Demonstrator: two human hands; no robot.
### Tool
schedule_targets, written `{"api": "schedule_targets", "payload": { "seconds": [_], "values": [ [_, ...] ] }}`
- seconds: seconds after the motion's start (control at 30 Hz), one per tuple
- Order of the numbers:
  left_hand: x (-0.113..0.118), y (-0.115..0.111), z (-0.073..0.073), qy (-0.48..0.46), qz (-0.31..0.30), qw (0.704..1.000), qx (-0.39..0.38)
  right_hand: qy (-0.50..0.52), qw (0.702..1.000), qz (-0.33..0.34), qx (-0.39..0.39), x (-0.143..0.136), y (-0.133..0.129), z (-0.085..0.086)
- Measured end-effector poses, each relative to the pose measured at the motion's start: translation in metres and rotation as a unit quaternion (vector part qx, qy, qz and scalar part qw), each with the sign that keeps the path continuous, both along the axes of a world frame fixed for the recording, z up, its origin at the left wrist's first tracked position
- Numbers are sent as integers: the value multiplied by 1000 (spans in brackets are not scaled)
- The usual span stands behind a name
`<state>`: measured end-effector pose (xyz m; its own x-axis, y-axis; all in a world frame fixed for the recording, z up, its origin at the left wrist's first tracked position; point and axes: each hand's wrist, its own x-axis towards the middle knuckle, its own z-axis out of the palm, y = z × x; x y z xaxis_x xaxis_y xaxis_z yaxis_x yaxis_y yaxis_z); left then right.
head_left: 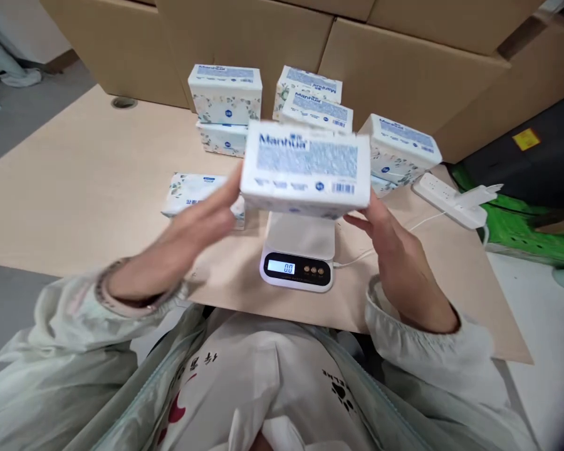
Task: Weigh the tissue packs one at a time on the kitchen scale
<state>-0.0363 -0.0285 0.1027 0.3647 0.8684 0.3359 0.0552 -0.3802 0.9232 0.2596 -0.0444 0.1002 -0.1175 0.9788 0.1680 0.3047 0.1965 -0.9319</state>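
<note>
Clearly, left fingers (226, 191) and right fingers (378, 214) grip the Manhua pack (305, 164) (between them).

We see white on the held pack (305, 169), with blue lettering and a mottled blue block. On the pack at the back left (224, 94) we find the same white and blue, plus a leafy pattern in green and tan. Our scale (301, 237) is white, its panel (301, 269) black, its display (278, 268) pale blue with dark digits, its buttons (314, 271) gold. We note the counter (75, 194) in pale beige, the cartons (244, 50) in plain brown, the power strip (444, 197) in white. Our jacket (70, 341) is pale grey-green; our shirt (249, 382) is white, with black and red prints.
</note>
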Motion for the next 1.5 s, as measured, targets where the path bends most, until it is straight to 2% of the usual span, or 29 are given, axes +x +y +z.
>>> {"api": "schedule_targets", "payload": {
  "seconds": [0.07,0.13,0.23,0.3,0.37,0.43,0.5,0.6,0.8,1.23,1.5],
  "values": [
    [10,-1,-26,37,-55,997,-51,-2,999,-36,-40,20,-10,-22],
    [18,2,-47,43,-82,991,-94,3,997,-38,-67,33,-15,-43],
    [22,8,-68,57,-70,989,-115,8,996,-31,-78,38,-15,-65],
    [22,13,-79,71,-36,994,-76,22,997,-54,-55,37,-10,-76],
    [20,18,-90,63,-4,998,-10,43,991,-123,3,36,-2,-85],
    [19,22,-100,31,4,999,43,70,972,-214,65,38,5,-94],
    [19,25,-107,0,-14,998,55,99,950,-281,97,41,11,-101],
    [20,26,-111,-26,-43,998,29,139,935,-316,80,45,13,-105],
    [21,21,-110,-21,-84,996,-16,158,933,-321,35,43,12,-102],
    [21,22,-110,-32,-77,996,-39,154,930,-333,33,42,11,-98],
    [22,23,-111,-25,-79,996,-27,154,930,-331,36,42,10,-97]
  ]
}}
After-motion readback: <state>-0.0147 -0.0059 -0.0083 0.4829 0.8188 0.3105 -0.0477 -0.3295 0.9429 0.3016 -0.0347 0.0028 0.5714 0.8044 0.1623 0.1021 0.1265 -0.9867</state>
